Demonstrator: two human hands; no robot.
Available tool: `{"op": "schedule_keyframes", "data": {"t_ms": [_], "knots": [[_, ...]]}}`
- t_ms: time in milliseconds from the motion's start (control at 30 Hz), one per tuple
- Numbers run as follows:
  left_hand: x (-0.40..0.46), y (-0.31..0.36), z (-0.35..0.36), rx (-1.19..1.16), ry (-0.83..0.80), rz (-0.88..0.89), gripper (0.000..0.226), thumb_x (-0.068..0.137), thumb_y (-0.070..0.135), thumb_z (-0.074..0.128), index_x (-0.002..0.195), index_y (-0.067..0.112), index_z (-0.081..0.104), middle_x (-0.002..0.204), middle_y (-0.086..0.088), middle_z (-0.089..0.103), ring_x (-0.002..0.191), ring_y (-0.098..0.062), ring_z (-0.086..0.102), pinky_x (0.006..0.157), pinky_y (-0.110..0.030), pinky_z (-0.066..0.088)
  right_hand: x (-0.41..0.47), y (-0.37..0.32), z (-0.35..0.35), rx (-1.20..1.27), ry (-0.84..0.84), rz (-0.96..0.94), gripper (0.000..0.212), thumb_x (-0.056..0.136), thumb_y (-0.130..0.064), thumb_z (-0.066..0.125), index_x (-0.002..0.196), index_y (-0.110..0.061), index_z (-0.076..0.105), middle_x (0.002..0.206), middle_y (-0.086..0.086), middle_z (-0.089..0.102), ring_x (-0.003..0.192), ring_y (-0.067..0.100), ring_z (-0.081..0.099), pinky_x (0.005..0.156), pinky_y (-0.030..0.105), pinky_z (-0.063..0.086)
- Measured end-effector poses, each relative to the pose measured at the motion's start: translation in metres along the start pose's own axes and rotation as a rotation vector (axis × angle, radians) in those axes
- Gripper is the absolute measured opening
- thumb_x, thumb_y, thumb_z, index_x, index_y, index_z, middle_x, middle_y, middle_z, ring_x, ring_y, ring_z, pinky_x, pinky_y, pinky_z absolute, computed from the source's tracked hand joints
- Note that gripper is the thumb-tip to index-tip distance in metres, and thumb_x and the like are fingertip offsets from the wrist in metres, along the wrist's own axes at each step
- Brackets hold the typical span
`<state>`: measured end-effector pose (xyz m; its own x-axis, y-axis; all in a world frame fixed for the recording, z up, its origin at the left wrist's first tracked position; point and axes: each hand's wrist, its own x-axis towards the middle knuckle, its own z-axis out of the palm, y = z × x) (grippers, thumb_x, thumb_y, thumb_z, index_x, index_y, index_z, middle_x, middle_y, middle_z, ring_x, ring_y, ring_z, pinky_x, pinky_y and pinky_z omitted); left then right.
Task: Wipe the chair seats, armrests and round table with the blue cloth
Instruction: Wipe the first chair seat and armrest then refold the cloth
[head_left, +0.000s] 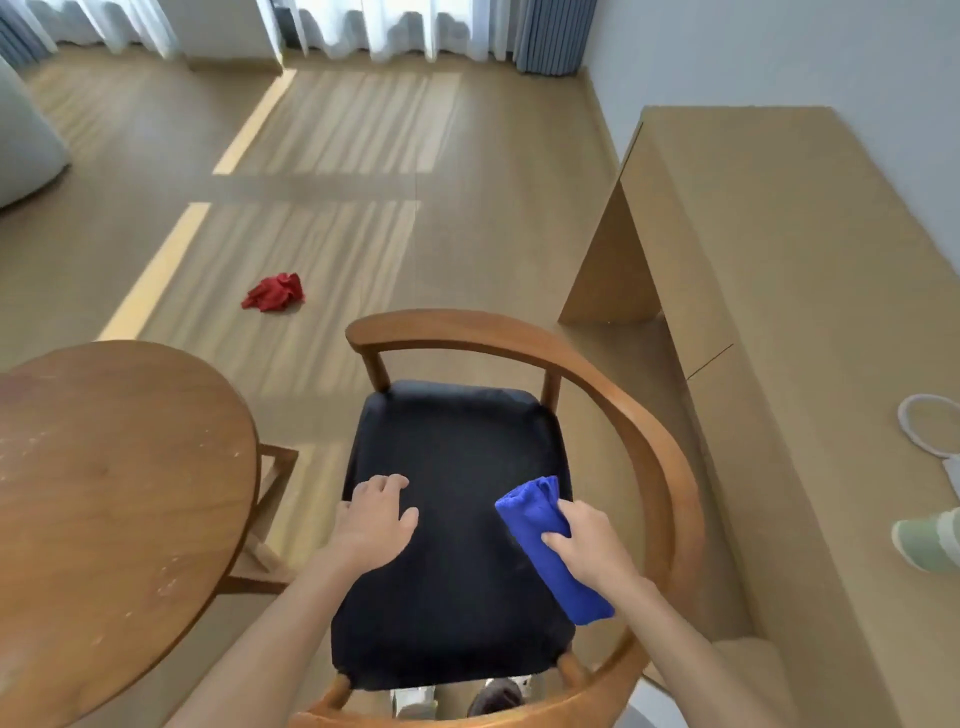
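Note:
A wooden chair with a curved armrest rail (639, 415) stands right below me, its black seat (457, 452) facing up. My right hand (592, 540) grips the rolled blue cloth (535, 514), which lies against the seat's right side. On the seat's left part rests my left hand (376, 517), palm down with fingers spread. The round wooden table (114, 493) sits to the left of the chair, its top marked with pale specks.
A crumpled red cloth (275, 299) lies on the wood floor beyond the chair. A long light-wood desk (779, 260) runs along the right wall, with a white racket-shaped object (930, 431) and a green-and-white item (930, 540) on it. Curtains hang at the back.

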<state>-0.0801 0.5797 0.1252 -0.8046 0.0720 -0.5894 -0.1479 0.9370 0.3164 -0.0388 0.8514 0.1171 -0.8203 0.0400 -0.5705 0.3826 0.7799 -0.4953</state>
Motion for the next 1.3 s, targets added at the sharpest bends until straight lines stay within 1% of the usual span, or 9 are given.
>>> {"op": "schedule_keyframes", "data": {"t_ms": [100,200,300,400,500,600,833,1033,1300], "knots": [[0.02,-0.019,0.044,-0.021,-0.026,-0.055,0.047,0.099,0.034,0.043,0.143,0.02,0.035,0.148,0.0,0.037,0.137,-0.02,0.034,0.111,-0.042,0.034,0.037,0.019,0.036,0.04,-0.148,0.022,0.014,0.085,-0.023,0.055,0.095,-0.014,0.056,0.085,0.0,0.061,0.076,0.017,0.058,0.065,0.031,0.045],[0.047,-0.039,0.081,-0.013,-0.039,-0.089,0.045,0.1,0.033,0.042,0.143,0.02,0.035,0.147,0.001,0.037,0.135,-0.019,0.035,0.11,-0.043,0.033,0.082,0.04,0.071,0.03,-0.237,0.073,0.057,0.092,-0.027,0.052,0.146,-0.026,0.034,0.123,0.002,0.06,0.106,0.022,0.056,0.079,0.028,0.042],[0.071,-0.057,0.114,-0.006,-0.038,-0.106,0.044,0.099,0.031,0.042,0.142,0.02,0.037,0.146,0.001,0.038,0.134,-0.018,0.036,0.11,-0.041,0.033,0.115,0.059,0.112,-0.224,-0.066,0.088,0.06,0.099,-0.023,0.043,0.152,-0.023,0.016,0.14,0.006,0.046,0.122,0.025,0.046,0.097,0.036,0.041],[0.087,-0.07,0.137,-0.015,-0.013,-0.106,0.042,0.099,0.029,0.044,0.14,0.019,0.041,0.145,0.001,0.039,0.133,-0.018,0.037,0.109,-0.042,0.032,0.118,0.067,0.147,-0.455,0.136,-0.108,0.058,0.095,-0.029,0.052,0.149,-0.019,0.032,0.152,0.014,0.031,0.135,0.032,0.035,0.106,0.042,0.035],[0.101,-0.081,0.146,0.007,0.031,-0.099,0.042,0.099,0.03,0.044,0.139,0.018,0.042,0.146,0.0,0.038,0.135,-0.019,0.034,0.109,-0.042,0.032,0.112,0.074,0.17,-0.556,0.249,-0.261,0.067,0.081,-0.038,0.072,0.139,-0.014,0.05,0.145,0.024,0.04,0.127,0.043,0.046,0.099,0.054,0.044],[0.118,-0.091,0.145,0.044,0.07,-0.079,0.044,0.099,0.029,0.042,0.14,0.015,0.041,0.149,-0.003,0.034,0.139,-0.021,0.028,0.11,-0.043,0.031,0.114,0.082,0.185,-0.633,0.275,-0.259,0.074,0.078,-0.048,0.07,0.14,-0.013,0.049,0.147,0.026,0.038,0.13,0.043,0.044,0.099,0.057,0.042],[0.155,-0.106,0.137,0.025,0.171,-0.055,0.043,0.097,0.022,0.047,0.137,0.008,0.045,0.149,-0.01,0.033,0.139,-0.026,0.027,0.113,-0.043,0.028,0.123,0.101,0.206,-0.677,0.381,-0.294,0.065,0.089,-0.056,0.047,0.14,-0.017,0.042,0.146,0.024,0.039,0.126,0.041,0.045,0.093,0.052,0.042],[0.168,-0.103,0.138,0.09,0.3,0.033,0.043,0.089,0.014,0.059,0.13,0.005,0.051,0.144,-0.016,0.038,0.134,-0.035,0.033,0.104,-0.051,0.032,0.132,0.106,0.206,-0.634,0.433,-0.311,0.06,0.09,-0.057,0.046,0.138,-0.021,0.043,0.131,0.02,0.051,0.1,0.036,0.053,0.075,0.045,0.046],[0.187,-0.1,0.14,0.142,0.318,0.089,0.05,0.083,0.01,0.064,0.131,0.005,0.051,0.145,-0.02,0.039,0.136,-0.039,0.034,0.104,-0.055,0.031,0.141,0.108,0.198,-0.589,0.487,-0.431,0.053,0.091,-0.047,0.051,0.136,-0.021,0.045,0.123,0.016,0.043,0.084,0.032,0.055,0.066,0.04,0.047]]}}
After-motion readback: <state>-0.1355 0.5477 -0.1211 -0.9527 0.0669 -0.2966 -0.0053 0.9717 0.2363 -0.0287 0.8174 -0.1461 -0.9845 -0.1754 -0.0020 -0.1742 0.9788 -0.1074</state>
